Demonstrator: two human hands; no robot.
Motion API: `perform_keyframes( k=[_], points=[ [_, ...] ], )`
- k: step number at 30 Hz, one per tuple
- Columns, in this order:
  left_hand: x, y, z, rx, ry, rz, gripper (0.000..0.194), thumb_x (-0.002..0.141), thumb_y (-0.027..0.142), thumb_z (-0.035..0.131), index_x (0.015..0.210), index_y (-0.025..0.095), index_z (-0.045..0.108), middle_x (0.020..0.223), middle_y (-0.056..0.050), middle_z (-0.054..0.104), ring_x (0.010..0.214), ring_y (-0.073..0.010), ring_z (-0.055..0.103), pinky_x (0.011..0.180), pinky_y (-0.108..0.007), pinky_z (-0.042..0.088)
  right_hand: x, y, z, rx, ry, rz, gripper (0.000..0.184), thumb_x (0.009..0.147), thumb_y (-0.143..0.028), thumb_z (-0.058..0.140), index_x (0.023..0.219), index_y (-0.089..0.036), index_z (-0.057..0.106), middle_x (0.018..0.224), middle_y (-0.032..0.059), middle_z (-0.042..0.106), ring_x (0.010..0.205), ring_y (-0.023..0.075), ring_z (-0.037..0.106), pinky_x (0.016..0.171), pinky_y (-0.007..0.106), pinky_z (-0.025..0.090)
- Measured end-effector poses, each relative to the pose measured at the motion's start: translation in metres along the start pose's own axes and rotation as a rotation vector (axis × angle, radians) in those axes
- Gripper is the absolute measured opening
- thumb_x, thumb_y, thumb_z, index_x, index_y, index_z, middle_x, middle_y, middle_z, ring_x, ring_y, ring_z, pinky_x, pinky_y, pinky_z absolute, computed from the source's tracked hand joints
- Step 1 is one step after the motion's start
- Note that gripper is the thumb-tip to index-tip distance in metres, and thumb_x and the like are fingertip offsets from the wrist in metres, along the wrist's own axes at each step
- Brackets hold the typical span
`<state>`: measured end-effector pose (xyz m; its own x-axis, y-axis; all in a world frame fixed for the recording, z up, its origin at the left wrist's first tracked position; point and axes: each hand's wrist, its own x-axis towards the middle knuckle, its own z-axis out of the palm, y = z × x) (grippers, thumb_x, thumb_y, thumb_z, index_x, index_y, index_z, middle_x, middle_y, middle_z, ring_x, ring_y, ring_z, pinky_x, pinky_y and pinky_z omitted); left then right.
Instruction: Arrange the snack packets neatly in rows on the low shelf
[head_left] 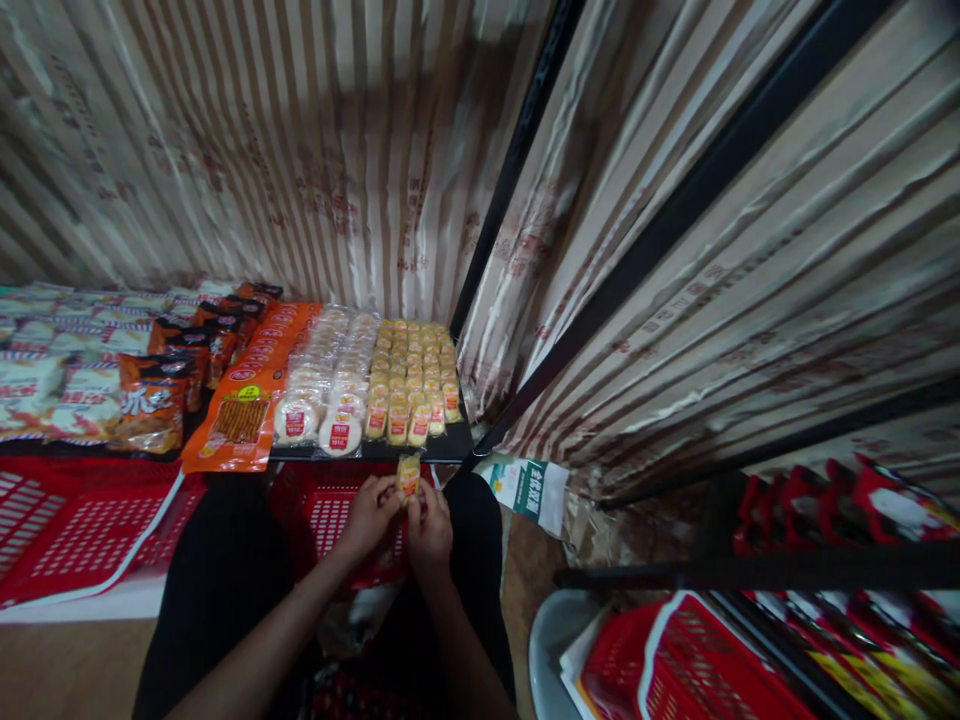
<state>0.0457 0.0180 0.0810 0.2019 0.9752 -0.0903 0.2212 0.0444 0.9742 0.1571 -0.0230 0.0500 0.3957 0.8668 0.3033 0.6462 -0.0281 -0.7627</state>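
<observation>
Head view: left hand [370,518] and right hand [430,532] both pinch one small yellow snack pack [409,477], just in front of the black shelf [451,445], not on it. Matching yellow packs [418,424] already sit in rows at shelf's right end, rice cracker packs [341,430] beside them. Remaining count unclear; shelf's left end cut off, red basket [330,518] below part-hidden, print blurry.

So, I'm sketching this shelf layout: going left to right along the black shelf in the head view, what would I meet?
White snack bags → orange-and-black bags → flat orange packets → round white wrapped snacks → small yellow packs.
</observation>
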Motion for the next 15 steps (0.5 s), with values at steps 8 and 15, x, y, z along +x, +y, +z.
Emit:
perform_keyframes(
  k=[8, 15],
  points=[
    [0.02, 0.021, 0.028, 0.048, 0.071, 0.069, 0.012, 0.074, 0.025, 0.057, 0.085, 0.021, 0.058, 0.079, -0.001, 0.057, 0.072, -0.0157, 0.053, 0.072, -0.027, 0.041, 0.014, -0.016, -0.02, 0.155, 0.074, 0.166, 0.039, 0.085, -0.035, 0.042, 0.119, -0.015, 0.046, 0.109, 0.0141, 0.057, 0.094, 0.0222, 0.057, 0.082, 0.037, 0.048],
    [0.032, 0.044, 0.047, 0.044, 0.061, 0.091, 0.009, 0.075, 0.022, 0.055, 0.083, 0.019, 0.057, 0.084, -0.003, 0.058, 0.074, -0.0154, 0.056, 0.072, -0.028, 0.043, 0.029, -0.009, -0.025, 0.138, 0.181, 0.068, 0.026, 0.085, -0.033, 0.04, 0.101, -0.016, 0.051, 0.112, 0.0136, 0.053, 0.105, 0.0228, 0.05, 0.09, 0.039, 0.043]
  ],
)
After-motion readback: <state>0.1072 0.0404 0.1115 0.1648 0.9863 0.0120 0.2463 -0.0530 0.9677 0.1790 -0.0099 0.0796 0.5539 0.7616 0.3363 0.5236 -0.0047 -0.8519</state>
